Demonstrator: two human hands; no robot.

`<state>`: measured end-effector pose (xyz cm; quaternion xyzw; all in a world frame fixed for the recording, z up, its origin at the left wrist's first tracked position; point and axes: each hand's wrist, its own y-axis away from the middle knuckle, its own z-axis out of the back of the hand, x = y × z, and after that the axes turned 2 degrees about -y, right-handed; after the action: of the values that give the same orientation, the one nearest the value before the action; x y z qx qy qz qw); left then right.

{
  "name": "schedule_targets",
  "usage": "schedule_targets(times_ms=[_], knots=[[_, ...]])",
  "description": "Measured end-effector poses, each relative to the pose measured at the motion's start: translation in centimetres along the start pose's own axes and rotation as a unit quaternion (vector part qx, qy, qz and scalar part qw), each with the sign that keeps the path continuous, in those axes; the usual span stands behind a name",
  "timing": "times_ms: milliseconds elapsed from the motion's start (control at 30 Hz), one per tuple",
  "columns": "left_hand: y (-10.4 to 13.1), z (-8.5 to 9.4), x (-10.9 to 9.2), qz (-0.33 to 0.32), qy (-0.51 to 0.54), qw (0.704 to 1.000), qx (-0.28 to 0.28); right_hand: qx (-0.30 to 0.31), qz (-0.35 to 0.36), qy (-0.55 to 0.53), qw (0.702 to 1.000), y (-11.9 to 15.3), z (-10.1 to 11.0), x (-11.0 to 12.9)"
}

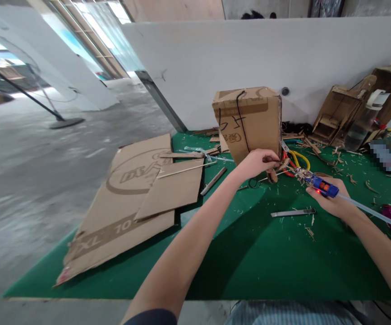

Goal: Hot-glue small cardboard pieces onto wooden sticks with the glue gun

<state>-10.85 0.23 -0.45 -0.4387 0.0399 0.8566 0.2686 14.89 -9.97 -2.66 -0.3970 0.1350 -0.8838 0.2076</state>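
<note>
My left hand (256,162) pinches a small brown cardboard piece (272,175) in front of the upright cardboard box (251,122). In my right hand (332,201) is a blue hot glue gun (322,185), with a red light lit on its side and a long translucent glue stick (367,209) running out of its back. Its front end is covered in cardboard shreds and points toward the left hand's fingers. Whether nozzle and piece touch, I cannot tell. Red and yellow looped handles (300,159) lie just behind. Nearer to me rests a utility knife (293,212).
Flat cardboard sheets (121,189) cover the green table's left side. A cardboard strip (213,181) lies beside them. At the right stand a water bottle (364,122), cardboard structures (342,106) and a phone (388,155). A white panel (195,67) borders the back.
</note>
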Motion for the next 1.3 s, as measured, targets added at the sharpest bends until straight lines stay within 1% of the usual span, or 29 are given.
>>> schedule_targets(times_ms=[100,233,367,500,633,833,967,1100,1300], knots=[[0.02,0.01,0.02,0.008,0.016,1.0,0.001,-0.006,-0.015,-0.002,1.0,-0.02,-0.01,-0.12],[0.12,0.04,-0.07,0.018,0.041,0.999,0.017,-0.013,-0.029,-0.014,0.999,0.04,-0.17,-0.38],[0.21,0.08,-0.36,0.018,0.03,0.999,0.016,-0.013,-0.043,-0.026,0.999,0.1,-0.28,-0.48],[0.19,0.03,-0.38,0.021,0.027,0.999,0.014,-0.013,-0.029,-0.019,0.999,0.06,-0.19,-0.29],[0.2,0.03,-0.24,0.009,0.002,1.0,0.004,-0.008,-0.02,-0.01,1.0,0.03,-0.08,-0.18],[0.23,0.09,-0.21,0.011,0.002,1.0,0.009,-0.016,-0.019,-0.009,1.0,0.02,-0.16,-0.21],[0.15,0.14,-0.19,0.013,-0.017,1.0,0.011,-0.016,-0.014,-0.005,1.0,-0.06,-0.17,-0.22],[0.17,0.13,-0.22,0.02,-0.005,1.0,0.018,-0.012,-0.018,-0.001,1.0,-0.07,-0.1,-0.17],[0.3,0.06,-0.29,0.012,0.014,0.999,0.029,-0.007,-0.019,0.001,1.0,-0.04,-0.02,0.08]])
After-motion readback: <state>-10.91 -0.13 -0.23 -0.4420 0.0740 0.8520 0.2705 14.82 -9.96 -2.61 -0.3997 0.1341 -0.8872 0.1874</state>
